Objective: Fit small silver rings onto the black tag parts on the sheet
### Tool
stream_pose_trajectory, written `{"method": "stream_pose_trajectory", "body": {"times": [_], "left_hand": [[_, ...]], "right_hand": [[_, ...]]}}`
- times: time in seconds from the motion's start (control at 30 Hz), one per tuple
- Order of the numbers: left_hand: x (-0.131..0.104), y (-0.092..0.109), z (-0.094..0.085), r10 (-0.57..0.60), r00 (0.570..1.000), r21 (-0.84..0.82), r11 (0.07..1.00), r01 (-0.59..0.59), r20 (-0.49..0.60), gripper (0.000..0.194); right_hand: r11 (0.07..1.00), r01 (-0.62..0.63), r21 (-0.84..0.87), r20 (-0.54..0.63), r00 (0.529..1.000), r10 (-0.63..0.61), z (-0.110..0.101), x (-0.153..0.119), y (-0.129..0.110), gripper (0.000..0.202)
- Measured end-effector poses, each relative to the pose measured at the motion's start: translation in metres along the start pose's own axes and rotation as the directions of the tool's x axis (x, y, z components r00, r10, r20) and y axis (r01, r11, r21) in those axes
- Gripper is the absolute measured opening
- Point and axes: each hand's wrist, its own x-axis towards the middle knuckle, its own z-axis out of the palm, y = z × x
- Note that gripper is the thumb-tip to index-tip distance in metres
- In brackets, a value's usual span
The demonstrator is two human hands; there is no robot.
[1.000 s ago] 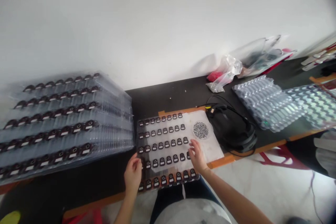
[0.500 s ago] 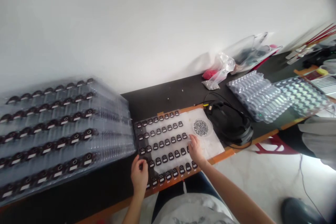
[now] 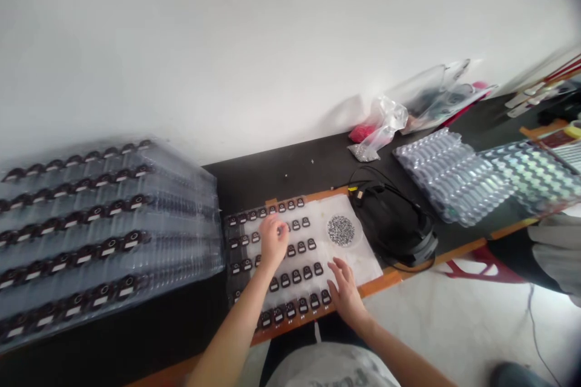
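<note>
Small black parts with white labels (image 3: 302,305) lie in rows in a clear plastic tray (image 3: 230,253) on the table in front of me. My left hand (image 3: 275,240) is over the upper middle of these rows, thumb and fingers pinched together. Whatever it may hold is too small to make out. My right hand (image 3: 347,293) hovers near the tray's right edge, fingers apart and nothing visible in them. Beyond it, a round clear dish (image 3: 357,234) of small shiny metal pieces (image 3: 340,230) sits on a white sheet (image 3: 370,266).
A tall stack of clear trays (image 3: 181,236) holding similar black parts stands at left. Black headphones (image 3: 385,217) with a cable lie right of the dish. Farther right are clear moulded trays (image 3: 454,175), plastic bags (image 3: 385,124) and a seated person's sleeve (image 3: 554,251).
My left hand has moved up and right, from the tray's left edge to over its upper rows. My right hand has dropped toward the front edge, its fingers spreading apart.
</note>
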Motion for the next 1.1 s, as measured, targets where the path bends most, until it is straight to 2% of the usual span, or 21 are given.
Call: {"method": "stream_pose_trajectory", "body": {"times": [0.1, 0.23, 0.37, 0.5, 0.63, 0.7, 0.77, 0.87, 0.93, 1.1], "left_hand": [[0.047, 0.001, 0.036, 0.072, 0.997, 0.013, 0.997, -0.073, 0.019, 0.008], [0.078, -0.006, 0.066, 0.147, 0.986, 0.079, 0.985, -0.153, 0.079, 0.013], [0.086, -0.012, 0.075, 0.211, 0.966, 0.129, 0.964, -0.231, 0.151, 0.015], [0.087, -0.013, 0.076, 0.236, 0.949, 0.151, 0.951, -0.27, 0.207, 0.015], [0.091, -0.012, 0.079, 0.227, 0.938, 0.168, 0.946, -0.276, 0.261, 0.016], [0.092, -0.013, 0.081, 0.22, 0.937, 0.177, 0.946, -0.273, 0.273, 0.016], [0.093, -0.015, 0.082, 0.217, 0.937, 0.179, 0.946, -0.272, 0.276, 0.016], [0.092, -0.016, 0.083, 0.223, 0.938, 0.174, 0.946, -0.274, 0.264, 0.017], [0.091, -0.016, 0.083, 0.22, 0.941, 0.175, 0.947, -0.269, 0.256, 0.017], [0.092, -0.015, 0.084, 0.187, 0.952, 0.186, 0.954, -0.235, 0.242, 0.016]], "right_hand": [[0.999, -0.04, -0.016, 0.024, 0.999, 0.041, -0.021, -0.024, 0.008, 0.039], [0.996, -0.067, -0.053, 0.03, 0.997, 0.069, -0.032, -0.04, 0.022, 0.038], [0.996, -0.078, -0.038, 0.05, 0.996, 0.08, -0.034, -0.039, 0.024, 0.037], [0.995, -0.096, 0.032, 0.09, 0.992, 0.093, -0.044, -0.027, 0.008, 0.035], [0.982, -0.098, 0.16, 0.164, 0.984, 0.071, -0.063, 0.015, -0.017, 0.031], [0.976, -0.073, 0.206, 0.18, 0.983, 0.036, -0.068, 0.052, -0.027, 0.03], [0.978, -0.016, 0.206, 0.123, 0.992, -0.009, -0.067, 0.095, -0.032, 0.028], [0.989, 0.047, 0.143, 0.079, 0.995, -0.059, -0.055, 0.151, -0.034, 0.026], [0.993, 0.068, 0.099, 0.097, 0.992, -0.077, -0.043, 0.177, -0.033, 0.025], [1.0, 0.024, 0.009, 0.156, 0.987, -0.025, -0.015, 0.204, -0.025, 0.022]]}}
